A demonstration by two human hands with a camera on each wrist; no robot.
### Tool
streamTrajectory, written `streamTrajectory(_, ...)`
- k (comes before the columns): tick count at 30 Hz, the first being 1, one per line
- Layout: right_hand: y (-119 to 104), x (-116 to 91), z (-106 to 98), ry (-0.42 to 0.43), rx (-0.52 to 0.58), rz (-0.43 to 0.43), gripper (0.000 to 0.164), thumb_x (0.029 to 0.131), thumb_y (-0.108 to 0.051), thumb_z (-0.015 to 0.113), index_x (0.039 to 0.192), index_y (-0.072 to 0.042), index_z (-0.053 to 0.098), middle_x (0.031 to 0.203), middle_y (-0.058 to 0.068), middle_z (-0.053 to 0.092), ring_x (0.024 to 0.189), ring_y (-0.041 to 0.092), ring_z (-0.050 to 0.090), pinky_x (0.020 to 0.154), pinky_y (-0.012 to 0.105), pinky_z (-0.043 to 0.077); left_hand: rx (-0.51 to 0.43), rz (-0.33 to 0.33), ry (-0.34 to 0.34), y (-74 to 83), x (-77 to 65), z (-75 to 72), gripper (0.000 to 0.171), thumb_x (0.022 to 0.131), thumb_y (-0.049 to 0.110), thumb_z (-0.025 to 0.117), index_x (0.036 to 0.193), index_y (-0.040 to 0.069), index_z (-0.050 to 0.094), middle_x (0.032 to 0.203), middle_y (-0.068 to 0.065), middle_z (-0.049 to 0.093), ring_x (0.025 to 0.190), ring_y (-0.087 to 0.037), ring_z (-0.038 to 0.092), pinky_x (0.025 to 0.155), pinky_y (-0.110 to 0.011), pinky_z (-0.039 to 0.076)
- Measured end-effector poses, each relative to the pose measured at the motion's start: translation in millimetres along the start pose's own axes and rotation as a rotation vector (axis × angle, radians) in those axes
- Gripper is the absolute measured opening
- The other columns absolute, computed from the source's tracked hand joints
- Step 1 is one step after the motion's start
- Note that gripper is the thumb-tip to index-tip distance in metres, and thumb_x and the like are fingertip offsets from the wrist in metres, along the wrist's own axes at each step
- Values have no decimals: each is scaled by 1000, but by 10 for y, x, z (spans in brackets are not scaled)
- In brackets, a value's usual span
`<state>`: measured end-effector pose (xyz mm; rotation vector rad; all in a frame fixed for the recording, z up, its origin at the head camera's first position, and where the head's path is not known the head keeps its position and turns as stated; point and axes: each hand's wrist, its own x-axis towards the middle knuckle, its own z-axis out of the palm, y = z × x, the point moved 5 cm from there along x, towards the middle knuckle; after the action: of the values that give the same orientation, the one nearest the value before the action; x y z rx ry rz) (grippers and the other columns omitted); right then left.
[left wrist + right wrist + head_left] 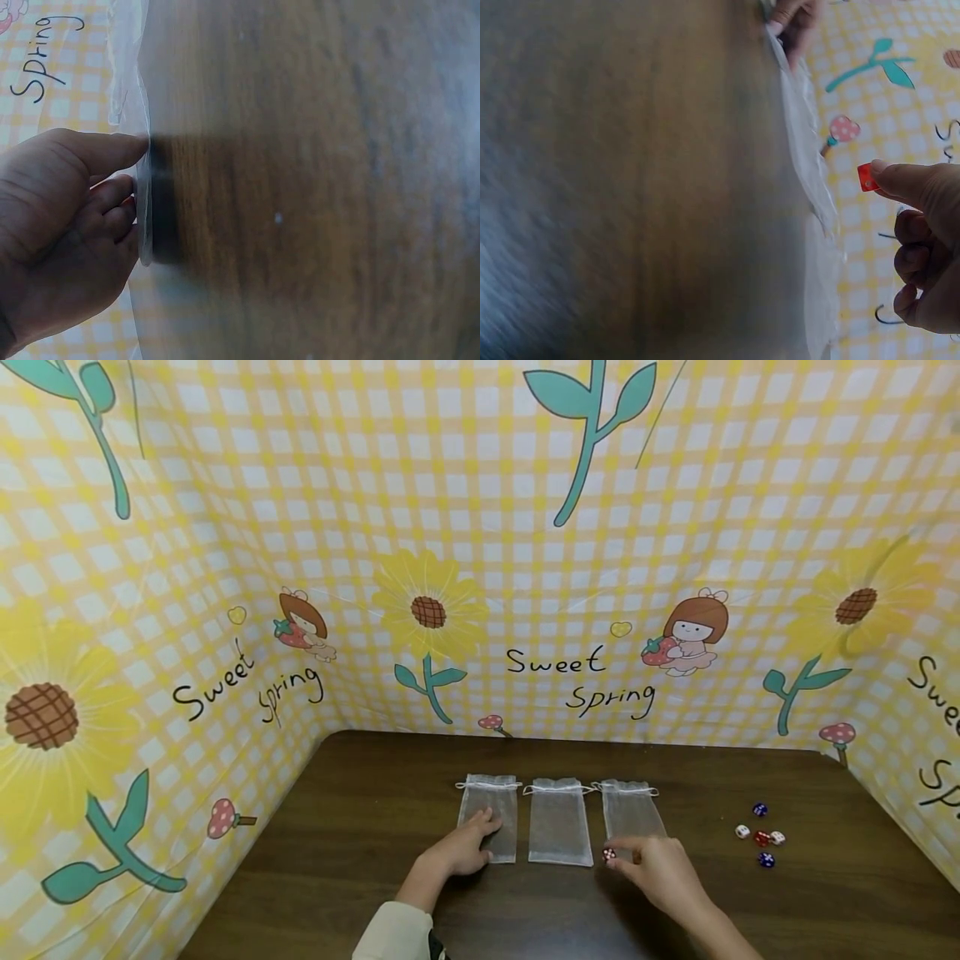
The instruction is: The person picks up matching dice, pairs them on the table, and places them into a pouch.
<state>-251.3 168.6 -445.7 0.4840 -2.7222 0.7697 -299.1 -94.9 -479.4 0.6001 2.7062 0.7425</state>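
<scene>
A: Starting at the left, the left hand (pixel 459 850) lies flat, fingers straight, on the lower part of the left bag (pixel 488 817). It only presses; nothing is gripped. If that palm slides, I'd expect the thin bag to skid or wrinkle on the table (pixel 360 843).

B: And the middle bag (pixel 558 831)?

A: It lies untouched just beside it. Then the right bag (pixel 632 810), and at its lower corner the right hand (pixel 660 868) pinches a red die (pixel 609 854) between thumb and fingertip.

B: What might go wrong there?

A: That die is small and the pinch is narrow, so it could slip, roll away and end among the loose dice (pixel 761 835) farther right. The bag's mouth, at the far end by the drawstring, looks flat, so the die could catch on it.
</scene>
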Motion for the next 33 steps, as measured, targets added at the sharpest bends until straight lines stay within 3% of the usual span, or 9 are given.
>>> streamTrajectory(3, -63, -28, 65, 24, -42, -92, 19, 71, -21, 77, 89, -17, 75, 68, -12, 65, 49, -4, 42, 48, 23, 39, -4, 2, -2, 4, -4, 0, 51, 88, 3, 57, 137, 2, 43, 147, -19, 25, 136, -33, 18, 105, -49, 24)
streamTrajectory(7, -124, -62, 146, 19, -77, -160, 18, 70, -22, 78, 87, -18, 75, 68, -13, 65, 54, -5, 45, 56, 28, 41, 0, 0, -4, 6, -6, 1, 51, 88, 3, 57, 137, 2, 43, 147, -19, 25, 136, -33, 18, 104, -49, 24)
streamTrajectory(14, -186, -106, 265, -81, -84, -164, 17, 71, -26, 76, 87, -21, 75, 69, -12, 67, 65, 3, 58, 66, 38, 43, 5, -2, -8, 6, 5, 12, 51, 88, 3, 56, 137, 2, 42, 147, -18, 25, 136, -33, 18, 105, -49, 24)
streamTrajectory(19, -195, -121, 316, -134, -68, -150, 17, 72, -26, 76, 88, -21, 75, 72, -11, 68, 62, 0, 54, 65, 39, 40, 8, -3, -9, 3, 9, 16, 51, 88, 4, 57, 137, 2, 43, 147, -18, 25, 136, -33, 18, 105, -48, 24)
streamTrajectory(33, -170, -136, 383, -144, -69, -186, 13, 73, -26, 75, 86, -22, 75, 78, -11, 69, 68, 1, 59, 63, 33, 42, 7, 4, 2, -11, 22, 12, 51, 87, 3, 57, 136, 2, 43, 147, -19, 26, 136, -33, 19, 105, -48, 24)
